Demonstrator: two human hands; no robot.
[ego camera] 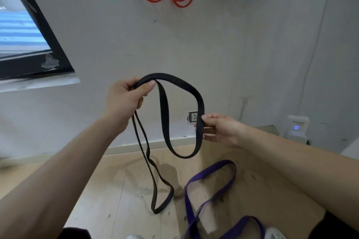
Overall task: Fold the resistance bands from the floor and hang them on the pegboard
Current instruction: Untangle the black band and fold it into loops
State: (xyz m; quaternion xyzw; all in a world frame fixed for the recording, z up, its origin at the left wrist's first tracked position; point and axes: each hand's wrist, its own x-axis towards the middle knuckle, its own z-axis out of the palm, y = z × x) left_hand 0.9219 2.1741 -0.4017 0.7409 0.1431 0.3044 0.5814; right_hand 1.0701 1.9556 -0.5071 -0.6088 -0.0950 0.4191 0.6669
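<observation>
Both hands (pixel 124 99) (pixel 219 130) raised, fingers (pixel 208 117) pinched.

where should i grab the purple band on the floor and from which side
Take the purple band at its far rounded loop, which lies flat and open on the wooden floor near the wall. Come from above with the right hand, the nearer hand, and slip your fingers under the curve. The near end crosses over itself by the feet, so lifting there would likely tangle it. Both hands currently hold the black band.

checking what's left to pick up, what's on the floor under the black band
A purple resistance band lies on the wooden floor beside the black band's hanging end. Its near part runs out of frame.
</observation>
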